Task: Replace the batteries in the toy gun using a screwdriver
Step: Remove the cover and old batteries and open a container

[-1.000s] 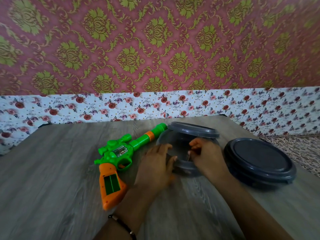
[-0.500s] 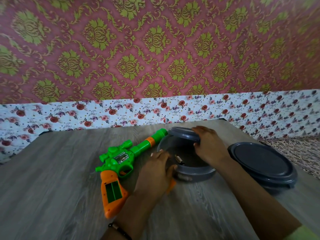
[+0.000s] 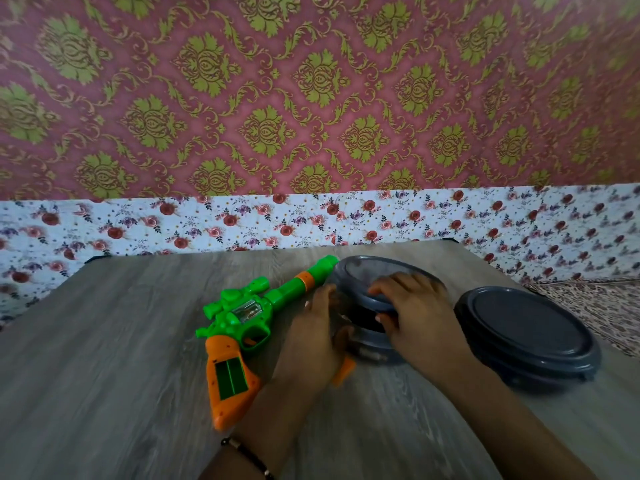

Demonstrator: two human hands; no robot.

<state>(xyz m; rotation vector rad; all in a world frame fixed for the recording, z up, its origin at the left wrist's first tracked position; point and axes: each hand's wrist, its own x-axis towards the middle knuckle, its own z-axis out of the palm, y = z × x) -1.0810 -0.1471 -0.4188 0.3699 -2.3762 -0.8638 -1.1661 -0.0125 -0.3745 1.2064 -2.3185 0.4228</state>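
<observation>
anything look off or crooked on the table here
The lid on the middle container sits tilted, near edge raised, under the right hand. The other container is closed flat. Nothing looks spilled.

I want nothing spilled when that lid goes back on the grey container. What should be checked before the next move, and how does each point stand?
1. Right hand holds the lid: ok, fingers on top, thumb under its near edge.
2. Lid seated on the grey container: not ok, tilted with the near side raised.
3. Left hand steadies the container: cannot tell, blurred.
4. Toy gun clear of the lid: cannot tell; its muzzle lies at the lid's far left edge.
5. Second closed container apart: ok.
</observation>
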